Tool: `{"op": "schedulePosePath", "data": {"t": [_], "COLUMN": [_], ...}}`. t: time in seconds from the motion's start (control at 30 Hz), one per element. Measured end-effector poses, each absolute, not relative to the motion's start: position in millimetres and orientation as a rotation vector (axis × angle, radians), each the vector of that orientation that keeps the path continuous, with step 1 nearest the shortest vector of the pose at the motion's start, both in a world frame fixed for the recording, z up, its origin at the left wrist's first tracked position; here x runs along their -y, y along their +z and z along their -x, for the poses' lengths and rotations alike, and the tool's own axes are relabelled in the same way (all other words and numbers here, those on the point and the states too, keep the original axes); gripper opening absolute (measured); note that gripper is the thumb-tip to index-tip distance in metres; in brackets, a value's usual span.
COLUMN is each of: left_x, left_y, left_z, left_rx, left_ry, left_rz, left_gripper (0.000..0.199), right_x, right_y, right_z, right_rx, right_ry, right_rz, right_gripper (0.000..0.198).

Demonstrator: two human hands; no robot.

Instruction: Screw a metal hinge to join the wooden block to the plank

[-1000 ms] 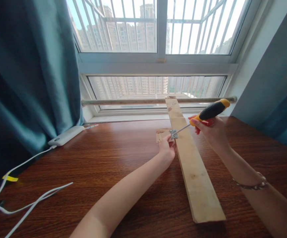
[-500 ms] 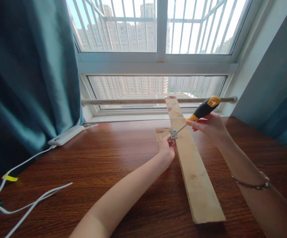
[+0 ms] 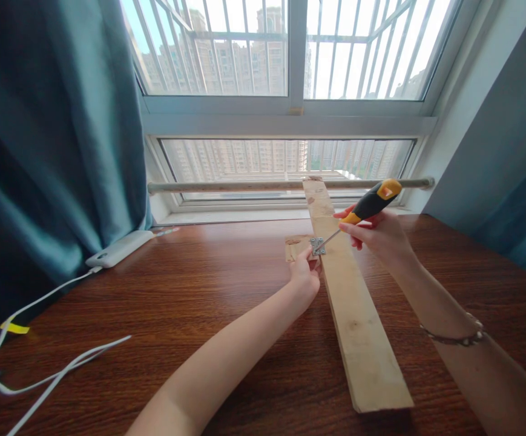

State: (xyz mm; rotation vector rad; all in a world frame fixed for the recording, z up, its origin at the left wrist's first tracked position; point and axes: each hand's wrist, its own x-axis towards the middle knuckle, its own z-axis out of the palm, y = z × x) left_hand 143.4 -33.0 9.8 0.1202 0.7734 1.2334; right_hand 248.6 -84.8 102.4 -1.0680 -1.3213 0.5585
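Note:
A screwdriver (image 3: 369,203) with a black and yellow handle is held in my right hand (image 3: 383,233), tilted, its tip down on a small metal hinge (image 3: 318,245). The hinge lies across the seam between a long wooden board (image 3: 358,315) and a small wooden block (image 3: 295,247) at its left side. My left hand (image 3: 305,275) is closed on the block, thumb at the hinge's near left edge; its other fingers are partly hidden under the wood.
The brown wood-grain table (image 3: 190,290) carries a white power bank (image 3: 120,249) with a white cable (image 3: 63,375) at left. A blue curtain (image 3: 58,121) hangs beside it. Behind the table, a horizontal rail (image 3: 226,187) crosses in front of the window, near the board's far end.
My right hand has turned around the screwdriver, with more fingers now showing beyond the shaft. The handle has dipped slightly. My left hand and the board stay nearly where they were.

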Motion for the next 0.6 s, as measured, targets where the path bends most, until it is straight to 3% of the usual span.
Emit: {"op": "schedulePosePath", "data": {"t": [0.17, 0.43, 0.6], "left_x": [32, 34, 35], "left_y": [8, 8, 8], "left_z": [-144, -143, -142], "left_rx": [-0.765, -0.789, -0.778], "left_ry": [1.214, 1.206, 1.2], "left_rz": [-0.131, -0.137, -0.165], "left_gripper": [0.006, 0.007, 0.007], "right_x": [81, 81, 80], "right_y": [98, 90, 91], "right_z": [-252, -247, -247], "right_rx": [1.281, 1.307, 1.304], "right_ry": [0.508, -0.017, 0.331], "right_rz": [1.149, 1.404, 1.265], "right_gripper": [0.034, 0.035, 0.037]}}
